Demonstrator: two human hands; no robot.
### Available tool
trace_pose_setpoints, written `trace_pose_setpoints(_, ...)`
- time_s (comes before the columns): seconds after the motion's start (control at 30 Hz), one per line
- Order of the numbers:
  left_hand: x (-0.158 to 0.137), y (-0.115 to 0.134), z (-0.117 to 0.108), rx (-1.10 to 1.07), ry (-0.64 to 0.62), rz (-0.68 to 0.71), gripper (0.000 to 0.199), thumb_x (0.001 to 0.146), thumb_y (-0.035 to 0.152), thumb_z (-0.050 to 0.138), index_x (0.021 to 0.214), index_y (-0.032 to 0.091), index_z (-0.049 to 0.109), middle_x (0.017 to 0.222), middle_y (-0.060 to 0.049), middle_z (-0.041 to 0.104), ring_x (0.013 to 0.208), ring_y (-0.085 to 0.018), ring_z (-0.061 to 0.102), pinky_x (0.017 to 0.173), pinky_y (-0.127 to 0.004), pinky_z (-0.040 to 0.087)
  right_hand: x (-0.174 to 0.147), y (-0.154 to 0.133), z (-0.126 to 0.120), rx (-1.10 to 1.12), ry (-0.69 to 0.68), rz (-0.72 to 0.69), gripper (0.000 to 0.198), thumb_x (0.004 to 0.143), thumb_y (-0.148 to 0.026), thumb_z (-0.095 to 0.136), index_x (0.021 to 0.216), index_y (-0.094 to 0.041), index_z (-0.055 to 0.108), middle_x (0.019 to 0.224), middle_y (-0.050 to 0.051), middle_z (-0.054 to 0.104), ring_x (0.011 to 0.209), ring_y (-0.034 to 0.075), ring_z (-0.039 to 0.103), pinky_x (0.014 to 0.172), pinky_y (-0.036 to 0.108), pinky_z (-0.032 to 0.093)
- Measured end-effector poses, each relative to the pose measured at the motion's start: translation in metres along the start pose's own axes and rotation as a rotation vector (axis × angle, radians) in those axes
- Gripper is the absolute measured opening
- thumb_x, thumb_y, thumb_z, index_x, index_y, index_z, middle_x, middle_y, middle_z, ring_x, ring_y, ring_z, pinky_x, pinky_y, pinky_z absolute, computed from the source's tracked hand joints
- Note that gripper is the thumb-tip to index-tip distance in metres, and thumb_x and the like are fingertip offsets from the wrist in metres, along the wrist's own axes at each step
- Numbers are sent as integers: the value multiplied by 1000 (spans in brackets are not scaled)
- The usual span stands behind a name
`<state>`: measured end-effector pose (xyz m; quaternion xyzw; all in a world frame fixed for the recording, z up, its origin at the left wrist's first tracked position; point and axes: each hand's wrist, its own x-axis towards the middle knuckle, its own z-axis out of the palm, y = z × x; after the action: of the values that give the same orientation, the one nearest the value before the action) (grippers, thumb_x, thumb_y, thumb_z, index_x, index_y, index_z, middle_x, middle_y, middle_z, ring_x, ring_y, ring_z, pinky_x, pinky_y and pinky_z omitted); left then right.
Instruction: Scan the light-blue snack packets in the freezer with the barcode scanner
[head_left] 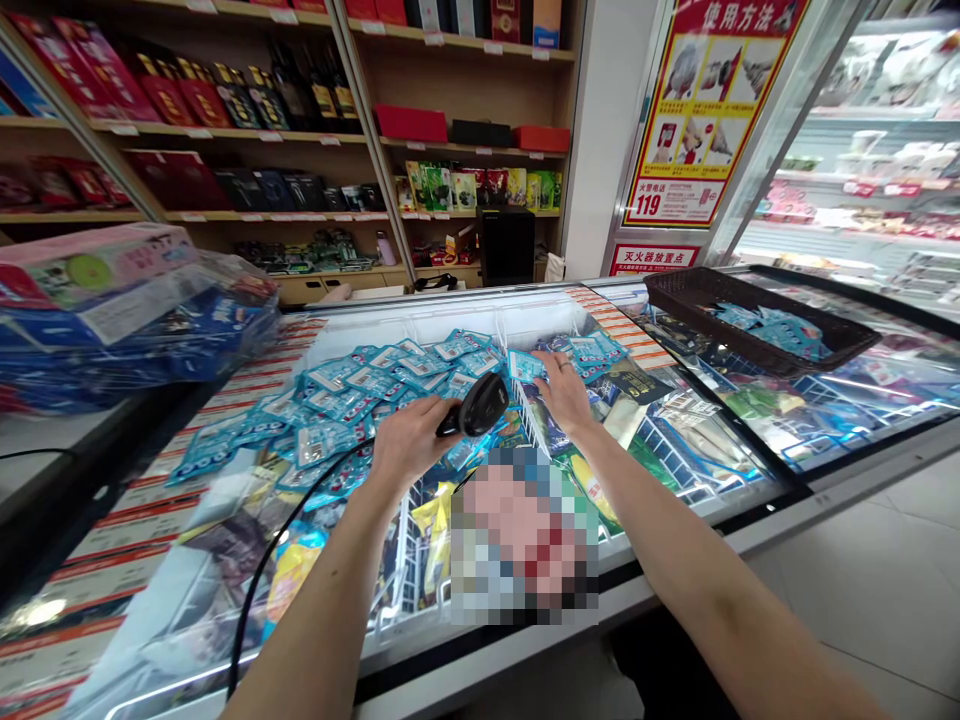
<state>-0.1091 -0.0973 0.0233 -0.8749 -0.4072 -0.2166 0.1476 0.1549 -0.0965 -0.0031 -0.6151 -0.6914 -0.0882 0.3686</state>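
My left hand (409, 437) is wrapped round the handle of a black barcode scanner (484, 404), whose cable runs down past my forearm. The scanner's head tilts up to the right, near a small blue packet (525, 365) with a white label. That packet is at the thumb and fingertips of my right hand (566, 395), which appears to pinch its right end. Many similar blue packets (352, 385) lie in a loose heap on the freezer's glass top (225, 490), left of my hands. Several more blue packets (596, 350) lie just right of my right hand.
A dark brown basket (840, 350) with blue packets stands on the freezer at the right. Boxes and plastic-wrapped goods (127, 310) are piled at the left. Under the glass are bagged foods and white wire dividers. Behind are stocked shelves (247, 130).
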Motion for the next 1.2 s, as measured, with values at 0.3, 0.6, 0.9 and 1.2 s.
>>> trace_pose_setpoints(0.3,0,0,0,9,-4,-1,34,82,44,46,109,25,57,95,-3,66,89,-20,60,59,-27,40,1,3,0,-72,37,91,48,85,-12,38,132,-23,41,124,12,42,108,23,46,85,35,45)
trace_pose_setpoints(0.6,-3,-6,-2,27,31,-127,37,80,43,48,110,24,58,98,-5,66,90,-21,60,62,-27,40,0,5,-2,-255,102,193,31,87,-20,42,113,-23,58,134,9,41,120,28,31,97,49,26)
trace_pose_setpoints(0.9,-4,-11,-5,48,101,-239,33,82,44,47,107,26,59,95,-3,66,91,-21,59,58,-28,35,-3,15,7,-337,-1,228,31,90,-34,39,105,-20,62,111,9,59,107,28,42,102,56,9)
trace_pose_setpoints(1.2,-6,-16,-11,73,139,-293,32,81,42,48,106,25,59,93,-3,66,89,-21,59,59,-28,35,-2,8,5,-289,32,160,31,90,-31,38,108,-18,59,117,10,56,112,28,40,101,53,16)
